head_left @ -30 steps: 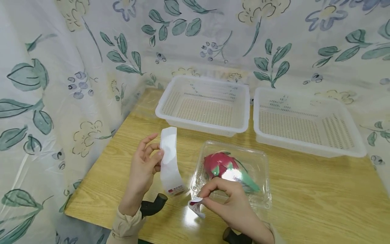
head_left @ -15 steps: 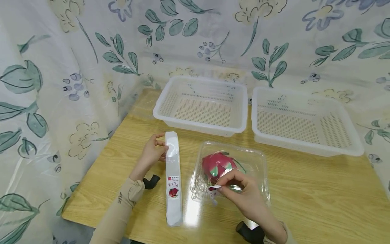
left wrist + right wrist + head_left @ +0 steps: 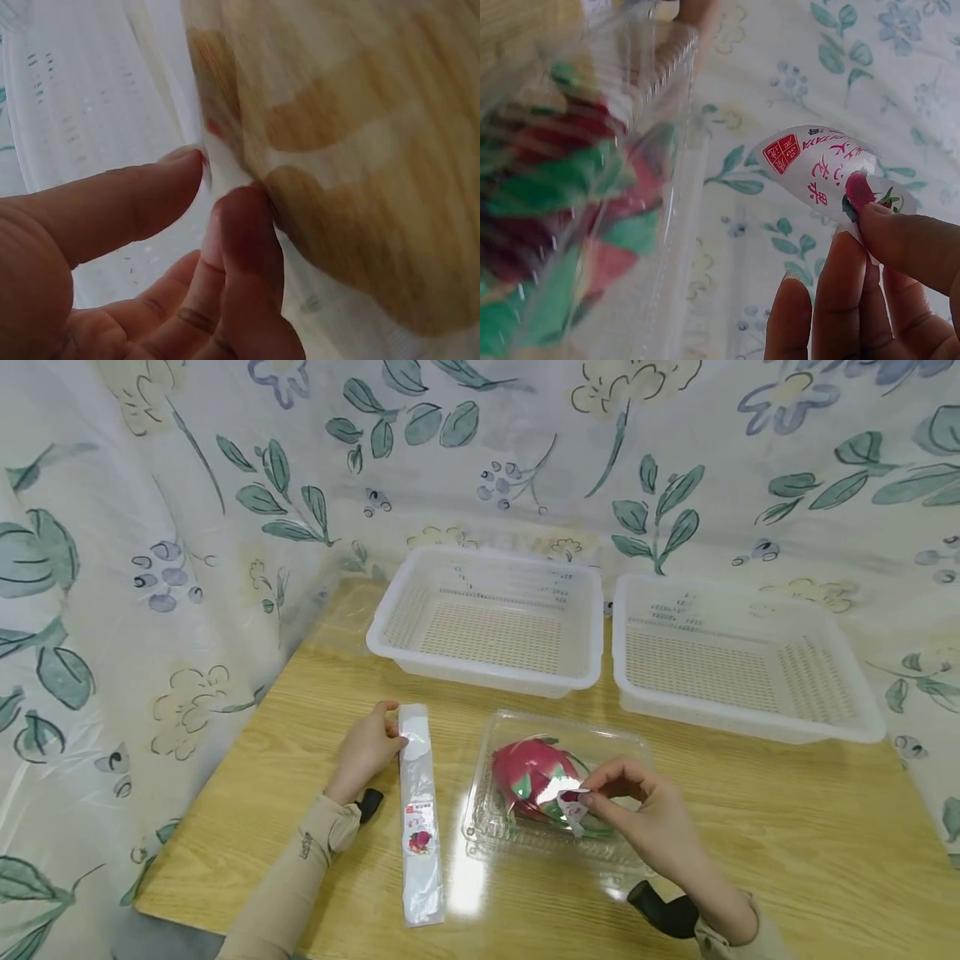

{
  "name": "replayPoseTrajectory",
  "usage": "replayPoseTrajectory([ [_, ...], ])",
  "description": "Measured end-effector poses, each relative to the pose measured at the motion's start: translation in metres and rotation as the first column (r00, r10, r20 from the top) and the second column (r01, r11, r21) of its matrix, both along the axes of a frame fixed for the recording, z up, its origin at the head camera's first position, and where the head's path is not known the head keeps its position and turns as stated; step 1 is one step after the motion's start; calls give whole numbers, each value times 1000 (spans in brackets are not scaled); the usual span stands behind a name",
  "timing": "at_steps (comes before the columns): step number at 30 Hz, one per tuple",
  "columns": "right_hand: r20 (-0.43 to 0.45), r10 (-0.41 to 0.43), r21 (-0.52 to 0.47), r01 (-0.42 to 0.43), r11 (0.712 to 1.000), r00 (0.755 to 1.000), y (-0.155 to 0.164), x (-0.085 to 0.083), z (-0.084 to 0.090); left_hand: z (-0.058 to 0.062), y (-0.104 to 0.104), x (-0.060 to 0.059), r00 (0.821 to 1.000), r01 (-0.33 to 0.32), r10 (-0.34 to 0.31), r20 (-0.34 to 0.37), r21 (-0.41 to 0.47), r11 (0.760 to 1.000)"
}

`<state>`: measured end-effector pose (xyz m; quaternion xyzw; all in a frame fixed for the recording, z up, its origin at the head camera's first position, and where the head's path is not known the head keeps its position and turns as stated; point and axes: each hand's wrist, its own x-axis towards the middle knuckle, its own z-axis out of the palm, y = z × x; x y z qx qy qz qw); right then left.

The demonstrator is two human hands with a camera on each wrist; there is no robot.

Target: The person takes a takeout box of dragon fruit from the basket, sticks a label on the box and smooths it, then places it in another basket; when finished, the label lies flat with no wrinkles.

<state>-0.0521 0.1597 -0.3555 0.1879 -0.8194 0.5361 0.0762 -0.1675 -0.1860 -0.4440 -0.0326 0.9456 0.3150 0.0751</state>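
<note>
My left hand (image 3: 367,752) pinches the upper end of a long white strip of sticker backing (image 3: 414,777), between thumb and fingers in the left wrist view. The strip lies lengthwise toward me, and one dragon fruit sticker (image 3: 420,831) shows on its lower half. In my right hand (image 3: 645,814) a loose sticker label (image 3: 810,161) is pinched at one edge by thumb and finger, its free end curling. That label overlaps a clear plastic clamshell box (image 3: 480,814) in the head view. Inside the box sits a pink dragon fruit (image 3: 525,777) with green scales.
Two white perforated baskets stand side by side behind the box, a left basket (image 3: 487,675) and a right basket (image 3: 750,725). A clear plastic piece (image 3: 341,614) lies at the back left. A flowered curtain (image 3: 465,460) borders the wooden table (image 3: 787,835).
My left hand has lowered the strip from a raised curve to lying straight toward me. My right hand has moved right and up with the label, from the box's front left to over the box.
</note>
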Motion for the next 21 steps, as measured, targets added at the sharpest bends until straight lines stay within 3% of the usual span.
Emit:
replayPoseTrajectory([
  [4,-30,-9,26,10,1000,1000,6,-9,5,-1,1,-1,1000,-22,20,-24,-97,995],
  [7,-6,-26,61,26,998,1000,10,-14,10,3,6,2,998,-27,18,-55,-165,986],
  [10,49,-37,99,32,995,998,13,-20,13,11,14,9,993,-8,-16,-120,-200,980],
  [12,115,-40,118,26,993,993,15,-26,14,20,22,15,979,21,-63,-195,-211,977],
  [15,233,-39,150,3,989,972,19,-36,15,38,35,25,934,64,-137,-329,-223,973],
  [18,333,-33,182,-30,983,942,21,-45,15,57,50,33,861,103,-206,-465,-238,966],
  [21,409,-15,189,-68,980,913,21,-52,14,72,65,41,775,164,-280,-567,-249,955],
])
